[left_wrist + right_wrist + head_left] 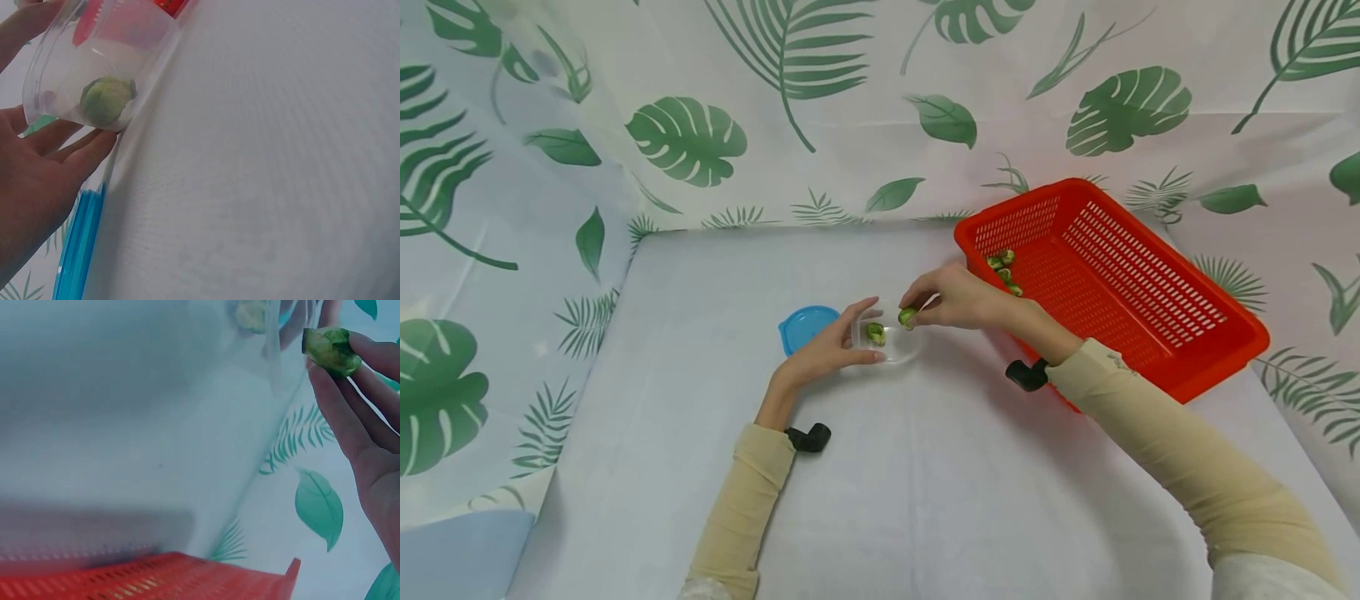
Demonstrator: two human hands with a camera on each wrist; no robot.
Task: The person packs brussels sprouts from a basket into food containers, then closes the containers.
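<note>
My left hand [833, 343] holds a clear plastic container [895, 348] low over the white table, thumb on the near side and fingers round the far side. One Brussels sprout lies inside it, seen through the wall in the left wrist view as a green ball [107, 100]. Above the container's right side, my right hand [955, 298] pinches another Brussels sprout [331, 351] between thumb and fingertips. Just left of the container, partly behind the left hand, a blue lid [807, 325] lies on the table.
A large red perforated basket [1120, 292] stands at the right, under the right forearm. Several more Brussels sprouts [1004, 273] sit at its left end. Leaf-printed cloth [842, 167] hangs behind and beside the white-covered table [850, 517].
</note>
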